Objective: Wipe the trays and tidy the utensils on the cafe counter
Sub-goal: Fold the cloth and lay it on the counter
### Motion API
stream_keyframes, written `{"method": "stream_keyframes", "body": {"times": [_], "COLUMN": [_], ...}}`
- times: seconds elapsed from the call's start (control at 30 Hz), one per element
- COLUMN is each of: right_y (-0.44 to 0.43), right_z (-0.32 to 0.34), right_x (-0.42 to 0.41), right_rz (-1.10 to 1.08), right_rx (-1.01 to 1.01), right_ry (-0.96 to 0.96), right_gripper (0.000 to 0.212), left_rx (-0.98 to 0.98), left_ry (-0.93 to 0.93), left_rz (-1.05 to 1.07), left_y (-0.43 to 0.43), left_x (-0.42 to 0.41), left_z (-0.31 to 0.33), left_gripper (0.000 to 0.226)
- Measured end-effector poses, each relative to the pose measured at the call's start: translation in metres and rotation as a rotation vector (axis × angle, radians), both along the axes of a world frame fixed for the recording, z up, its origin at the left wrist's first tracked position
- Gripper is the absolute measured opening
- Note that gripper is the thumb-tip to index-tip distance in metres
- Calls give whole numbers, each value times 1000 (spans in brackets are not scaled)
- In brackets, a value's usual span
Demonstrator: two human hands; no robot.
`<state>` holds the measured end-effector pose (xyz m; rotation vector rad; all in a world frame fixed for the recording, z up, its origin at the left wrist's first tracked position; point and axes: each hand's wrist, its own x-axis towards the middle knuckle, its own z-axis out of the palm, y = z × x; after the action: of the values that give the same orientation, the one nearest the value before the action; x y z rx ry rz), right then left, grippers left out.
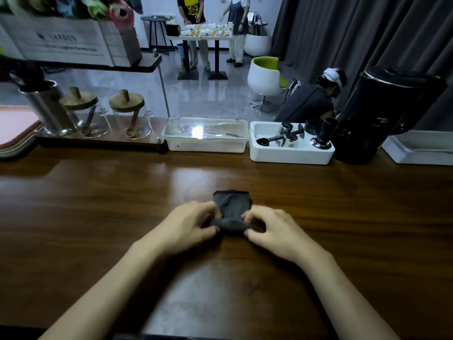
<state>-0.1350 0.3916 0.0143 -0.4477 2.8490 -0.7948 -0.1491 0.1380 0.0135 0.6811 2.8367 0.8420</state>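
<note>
Head view: my left hand (193, 223) and right hand (272, 229) both pinch near edge of dark cloth (231, 209) on wooden counter (98, 204).

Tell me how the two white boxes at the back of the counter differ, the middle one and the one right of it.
The middle box is covered by a clear lid catching glare; the right box is open. The middle box's contents are hard to make out; the right box plainly holds metal utensils. The middle box looks wider and thinner-walled than the right one. Both are white and stand on the wooden counter.
</note>
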Motion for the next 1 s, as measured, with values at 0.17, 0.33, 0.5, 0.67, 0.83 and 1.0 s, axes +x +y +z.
{"method": "stream_keyframes", "body": {"times": [0.17,0.33,0.5,0.67,0.83,1.0], "right_y": [-1,-7,-6,-6,-11,-5], "right_z": [-17,-23,-21,-19,-28,-30], "right_x": [10,17,13,12,19,14], "right_rz": [-90,-4,-25,-44,16,-72], "right_rx": [-79,-73,-69,-65,5,-53], "right_ry": [-27,40,62,62,115,15], "right_gripper": [21,29,15,16,38,39], "left_rx": [83,95,44,-50,-115,-53], "left_ry": [7,20,88,203,239,153], "left_rz": [60,44,4,-11,20,18], "left_y": [6,6,7,5,3,1], "left_x": [10,12,15,15,16,15], "left_z": [-15,-19,-32,-40,-50,-43], "left_gripper": [16,25,51,55,58,55]}}
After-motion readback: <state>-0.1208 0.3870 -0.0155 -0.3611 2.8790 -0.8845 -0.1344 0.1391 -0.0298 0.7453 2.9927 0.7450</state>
